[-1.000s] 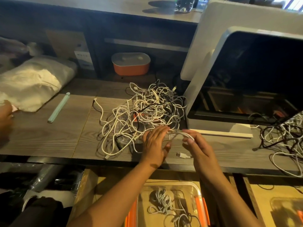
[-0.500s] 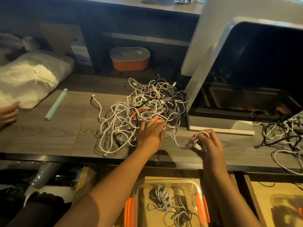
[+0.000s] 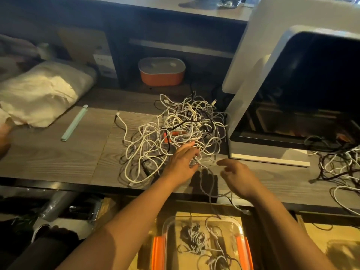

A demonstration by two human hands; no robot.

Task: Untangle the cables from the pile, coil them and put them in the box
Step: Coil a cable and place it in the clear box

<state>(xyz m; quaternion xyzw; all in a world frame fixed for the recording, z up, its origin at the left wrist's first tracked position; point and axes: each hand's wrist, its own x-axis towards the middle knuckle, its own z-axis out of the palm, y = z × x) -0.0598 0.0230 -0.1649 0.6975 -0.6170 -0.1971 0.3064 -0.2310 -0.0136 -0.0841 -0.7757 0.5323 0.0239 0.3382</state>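
Cable pile [image 3: 175,131] sits mid-desk [image 3: 58,156]. Our left hand [image 3: 181,165] is at its near edge, pinching one white cable [image 3: 202,166]. It trails past our right hand [image 3: 238,179], whose fingers are loose and grip nothing, toward the clear box [image 3: 164,236] below.

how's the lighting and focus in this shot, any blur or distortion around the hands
Head view: dim, warm light, with a dark hand shadow on the desk between the two hands. Head view: the right hand looks slightly smeared at its fingertips; the left hand at the cable pile is sharper. Head view: wide-angle bending curves the desk edge and the white appliance.
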